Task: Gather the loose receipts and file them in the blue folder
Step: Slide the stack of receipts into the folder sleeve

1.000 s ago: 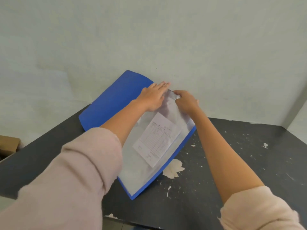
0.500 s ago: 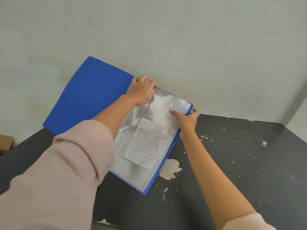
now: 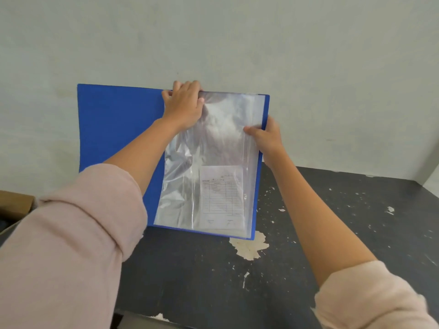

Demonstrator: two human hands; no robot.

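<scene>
I hold folder (image 3: 118, 124) upright so receipt (image 3: 222, 195) drops down sleeve (image 3: 213, 143); left hand (image 3: 184, 104) grips its top, right hand (image 3: 267, 138) pinches side edge.

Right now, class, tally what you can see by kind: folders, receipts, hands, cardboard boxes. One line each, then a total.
Blue folder: 1
Receipt, inside a clear sleeve: 1
Hands: 2, left hand and right hand
Cardboard box: 1
Total: 5
</scene>
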